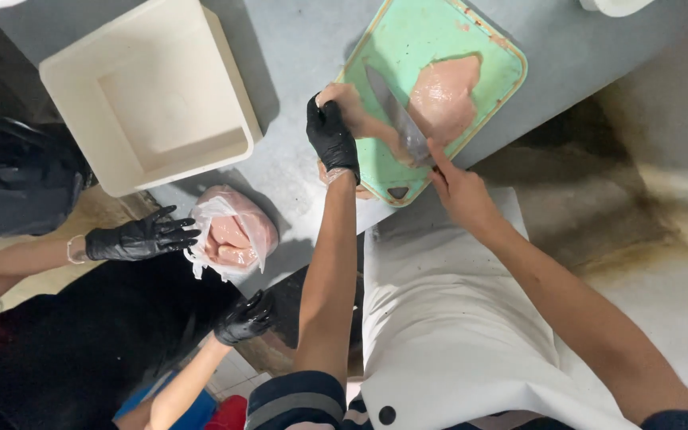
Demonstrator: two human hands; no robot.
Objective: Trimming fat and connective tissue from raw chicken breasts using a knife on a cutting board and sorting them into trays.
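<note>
Slicing raw chicken, the person's black-gloved left hand (331, 135) clamps a strip of meat (360, 119) at the green cutting board's (408, 36) near edge. Just right of it, the bare right hand (455, 187) grips a knife (396, 115), blade angled up-left. A chicken breast (443, 95) lies beyond, on a grey surface (296, 48).

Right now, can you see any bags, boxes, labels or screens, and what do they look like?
Plastic bag: clear and crinkly, holding pink raw meat, at the grey counter's near edge, beside another person's black-gloved hand.
Tub: square, cream plastic, open-topped, on the counter left of the green cutting board.
No labels, signs or screens show.
</note>
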